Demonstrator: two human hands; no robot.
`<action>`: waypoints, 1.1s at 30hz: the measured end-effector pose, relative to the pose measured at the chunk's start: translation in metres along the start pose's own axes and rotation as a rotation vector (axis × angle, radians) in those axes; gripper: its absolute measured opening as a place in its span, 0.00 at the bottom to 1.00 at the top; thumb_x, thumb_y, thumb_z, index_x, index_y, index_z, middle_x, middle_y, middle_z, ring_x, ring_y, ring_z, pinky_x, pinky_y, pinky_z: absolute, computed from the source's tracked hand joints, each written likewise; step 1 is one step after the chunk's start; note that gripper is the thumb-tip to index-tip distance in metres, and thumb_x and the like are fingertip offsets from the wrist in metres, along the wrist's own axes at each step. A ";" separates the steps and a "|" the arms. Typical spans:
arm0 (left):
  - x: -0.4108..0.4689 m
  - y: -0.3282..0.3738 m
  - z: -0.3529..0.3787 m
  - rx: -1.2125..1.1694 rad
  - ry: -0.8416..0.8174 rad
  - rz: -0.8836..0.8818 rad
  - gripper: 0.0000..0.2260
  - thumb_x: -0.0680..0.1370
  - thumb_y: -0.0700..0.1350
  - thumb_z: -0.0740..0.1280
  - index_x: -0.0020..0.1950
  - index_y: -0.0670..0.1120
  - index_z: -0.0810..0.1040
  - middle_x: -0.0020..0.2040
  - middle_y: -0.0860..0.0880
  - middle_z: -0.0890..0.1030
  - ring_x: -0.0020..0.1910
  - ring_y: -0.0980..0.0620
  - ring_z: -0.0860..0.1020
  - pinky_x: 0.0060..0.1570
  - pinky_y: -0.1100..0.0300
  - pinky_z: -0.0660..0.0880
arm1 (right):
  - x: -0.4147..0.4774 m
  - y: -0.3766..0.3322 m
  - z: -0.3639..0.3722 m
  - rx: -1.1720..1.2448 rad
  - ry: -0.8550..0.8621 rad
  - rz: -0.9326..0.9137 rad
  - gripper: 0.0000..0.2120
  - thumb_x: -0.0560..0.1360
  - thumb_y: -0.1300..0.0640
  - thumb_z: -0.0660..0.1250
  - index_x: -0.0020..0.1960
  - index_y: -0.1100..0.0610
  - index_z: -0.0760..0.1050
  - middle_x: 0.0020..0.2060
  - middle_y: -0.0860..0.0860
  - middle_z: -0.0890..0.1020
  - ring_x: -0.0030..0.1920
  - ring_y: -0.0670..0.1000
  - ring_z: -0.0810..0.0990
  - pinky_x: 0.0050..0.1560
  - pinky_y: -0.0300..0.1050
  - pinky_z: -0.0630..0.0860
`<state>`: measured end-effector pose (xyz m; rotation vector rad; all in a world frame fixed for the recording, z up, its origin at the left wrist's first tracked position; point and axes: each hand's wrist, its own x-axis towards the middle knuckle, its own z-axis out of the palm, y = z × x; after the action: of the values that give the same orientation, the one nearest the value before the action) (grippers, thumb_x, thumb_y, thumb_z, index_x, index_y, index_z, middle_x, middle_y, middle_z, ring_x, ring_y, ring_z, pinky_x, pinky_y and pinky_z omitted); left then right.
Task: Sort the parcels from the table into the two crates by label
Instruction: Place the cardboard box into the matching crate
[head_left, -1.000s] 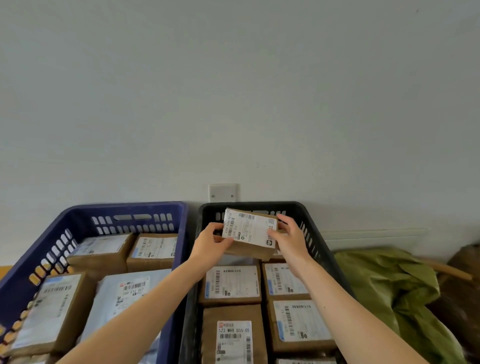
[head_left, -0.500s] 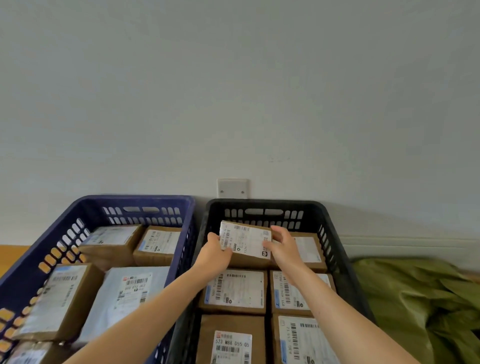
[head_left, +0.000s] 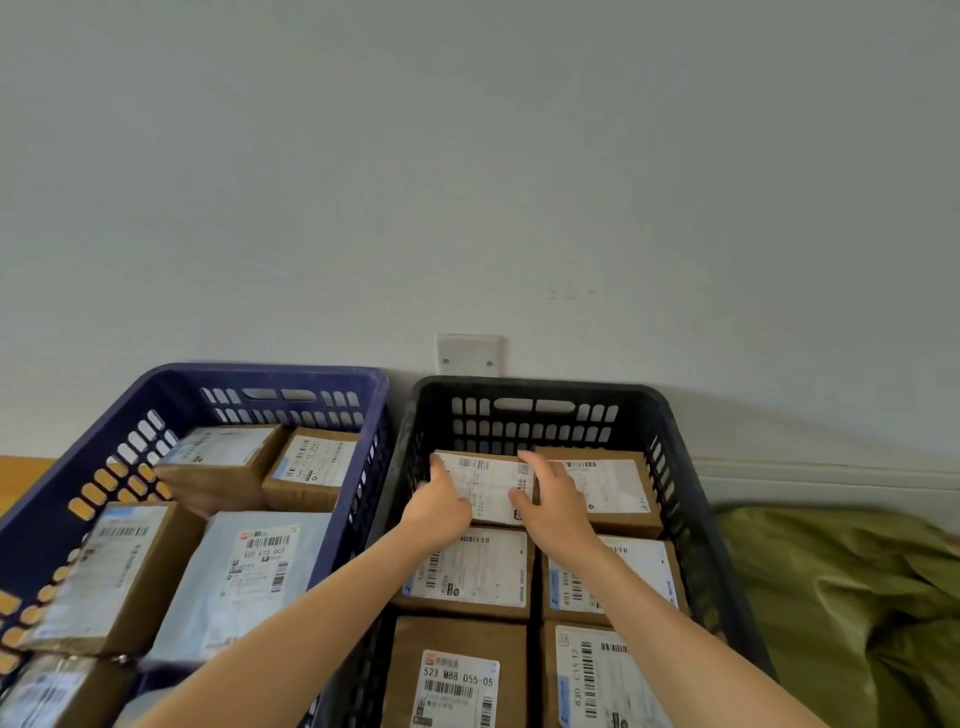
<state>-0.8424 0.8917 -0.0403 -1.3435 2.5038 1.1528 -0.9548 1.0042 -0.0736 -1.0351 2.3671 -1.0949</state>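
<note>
A small brown parcel (head_left: 488, 486) with a white label lies flat in the far left corner of the black crate (head_left: 535, 397). My left hand (head_left: 439, 501) grips its left edge and my right hand (head_left: 553, 499) rests on its right edge, fingers over the label. Several other labelled brown parcels fill the black crate around it. The blue crate (head_left: 260, 376) stands to the left and holds several brown parcels plus a grey mailer bag (head_left: 249, 577).
A white wall with a blank wall plate (head_left: 469, 355) rises right behind both crates. A crumpled green bag (head_left: 841, 597) lies to the right of the black crate. A strip of wooden surface (head_left: 21, 475) shows at far left.
Both hands have lowered the parcel from above the black crate's rim down into its far left corner, where it now lies flat. The camera has tilted down.
</note>
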 end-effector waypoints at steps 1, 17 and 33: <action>0.002 -0.001 0.002 0.029 0.000 -0.003 0.37 0.82 0.46 0.59 0.77 0.45 0.34 0.72 0.39 0.66 0.60 0.47 0.76 0.52 0.58 0.74 | 0.000 0.002 0.000 -0.079 -0.013 -0.014 0.25 0.79 0.51 0.63 0.74 0.48 0.61 0.69 0.48 0.68 0.69 0.49 0.64 0.72 0.50 0.62; 0.012 -0.019 0.045 0.474 -0.067 0.157 0.24 0.83 0.58 0.42 0.78 0.59 0.38 0.78 0.47 0.34 0.77 0.41 0.37 0.74 0.44 0.42 | -0.003 0.019 0.003 -0.656 -0.281 -0.027 0.28 0.82 0.42 0.43 0.78 0.46 0.38 0.78 0.49 0.37 0.77 0.52 0.35 0.76 0.53 0.36; 0.020 -0.028 0.066 0.540 0.111 0.151 0.24 0.83 0.57 0.41 0.78 0.57 0.39 0.79 0.48 0.39 0.78 0.45 0.40 0.76 0.45 0.43 | -0.008 0.032 0.022 -0.689 -0.160 -0.090 0.26 0.83 0.44 0.40 0.79 0.50 0.44 0.79 0.48 0.45 0.78 0.50 0.40 0.76 0.51 0.39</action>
<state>-0.8514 0.9108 -0.1117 -1.1063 2.7446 0.3644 -0.9523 1.0133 -0.1125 -1.3854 2.6299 -0.1754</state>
